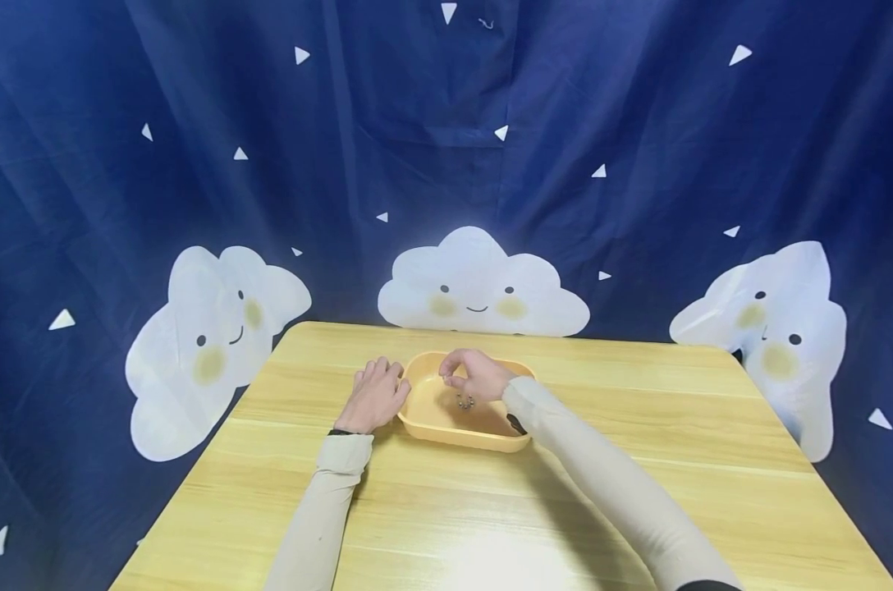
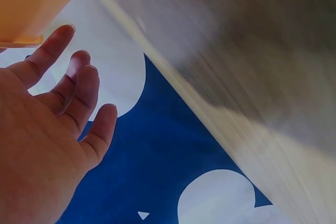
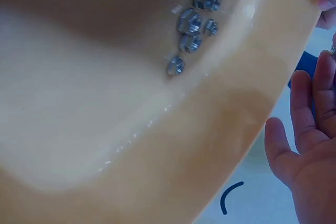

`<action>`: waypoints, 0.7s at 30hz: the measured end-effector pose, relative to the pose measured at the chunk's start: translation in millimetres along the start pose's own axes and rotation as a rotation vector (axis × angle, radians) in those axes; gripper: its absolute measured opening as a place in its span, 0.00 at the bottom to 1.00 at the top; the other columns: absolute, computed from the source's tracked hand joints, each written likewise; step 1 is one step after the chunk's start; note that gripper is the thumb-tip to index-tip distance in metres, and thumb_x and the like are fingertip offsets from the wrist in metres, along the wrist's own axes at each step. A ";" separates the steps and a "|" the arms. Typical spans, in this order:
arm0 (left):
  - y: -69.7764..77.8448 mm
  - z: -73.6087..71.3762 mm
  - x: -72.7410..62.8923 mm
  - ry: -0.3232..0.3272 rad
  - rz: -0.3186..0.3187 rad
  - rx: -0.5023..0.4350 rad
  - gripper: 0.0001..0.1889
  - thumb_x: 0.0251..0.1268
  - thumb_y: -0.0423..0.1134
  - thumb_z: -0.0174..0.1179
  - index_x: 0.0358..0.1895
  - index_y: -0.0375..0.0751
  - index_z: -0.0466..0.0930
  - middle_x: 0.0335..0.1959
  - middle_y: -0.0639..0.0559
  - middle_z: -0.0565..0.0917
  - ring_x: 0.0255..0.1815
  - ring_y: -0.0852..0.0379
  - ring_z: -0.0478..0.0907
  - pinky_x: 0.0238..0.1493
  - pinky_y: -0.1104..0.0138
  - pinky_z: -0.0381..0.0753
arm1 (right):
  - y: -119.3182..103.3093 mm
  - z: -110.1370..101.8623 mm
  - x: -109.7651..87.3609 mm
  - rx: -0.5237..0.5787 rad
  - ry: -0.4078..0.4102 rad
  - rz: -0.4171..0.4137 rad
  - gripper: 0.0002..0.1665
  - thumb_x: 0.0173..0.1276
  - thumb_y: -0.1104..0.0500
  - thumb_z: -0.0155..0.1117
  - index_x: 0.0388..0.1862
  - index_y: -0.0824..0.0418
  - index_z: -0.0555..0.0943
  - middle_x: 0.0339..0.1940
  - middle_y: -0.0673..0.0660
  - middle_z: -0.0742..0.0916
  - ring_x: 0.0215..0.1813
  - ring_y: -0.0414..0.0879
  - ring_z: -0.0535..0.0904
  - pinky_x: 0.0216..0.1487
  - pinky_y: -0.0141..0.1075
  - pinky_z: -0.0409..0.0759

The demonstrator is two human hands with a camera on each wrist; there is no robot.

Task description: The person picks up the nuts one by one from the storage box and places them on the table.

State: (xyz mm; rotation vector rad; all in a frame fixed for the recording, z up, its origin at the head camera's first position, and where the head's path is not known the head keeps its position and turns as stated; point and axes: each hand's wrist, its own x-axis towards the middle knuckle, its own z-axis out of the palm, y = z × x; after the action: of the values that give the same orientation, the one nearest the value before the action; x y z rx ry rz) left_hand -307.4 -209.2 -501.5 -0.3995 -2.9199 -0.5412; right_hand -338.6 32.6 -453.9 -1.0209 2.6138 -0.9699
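My right hand (image 1: 478,377) is over the yellow-orange plastic basin (image 1: 464,437), thumb and fingers pinched together. At its fingertips a small shiny metal piece (image 3: 333,50) shows, mostly cut off by the right wrist view's edge. Below that hand several silver hex nuts (image 3: 189,21) of differing sizes lie grouped on the basin's floor, near a side wall. My left hand (image 1: 376,396) is at the basin's left rim, its thumb side right at the edge. In the left wrist view its fingers (image 2: 88,90) are spread and loosely bent beside the basin's outer wall (image 2: 37,3).
The basin stands on a light wood-grain table (image 1: 638,410), towards its far side. Behind the table hangs a dark blue curtain (image 1: 417,107) with white triangles and smiling clouds. Glare lies on the near tabletop.
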 end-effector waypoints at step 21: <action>-0.7 -0.1 0.6 -0.012 0.002 -0.002 0.19 0.78 0.46 0.40 0.53 0.40 0.79 0.44 0.46 0.73 0.44 0.46 0.65 0.45 0.57 0.62 | 0.0 -16.7 -3.9 -0.007 0.039 -0.011 0.14 0.72 0.63 0.65 0.53 0.66 0.83 0.48 0.59 0.89 0.56 0.53 0.84 0.68 0.54 0.76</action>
State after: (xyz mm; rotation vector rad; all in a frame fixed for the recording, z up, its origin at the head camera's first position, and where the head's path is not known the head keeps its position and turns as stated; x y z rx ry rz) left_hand -308.2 -209.7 -501.5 -0.4075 -2.9300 -0.5438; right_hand -341.9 43.7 -441.3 -1.0295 2.6473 -0.9933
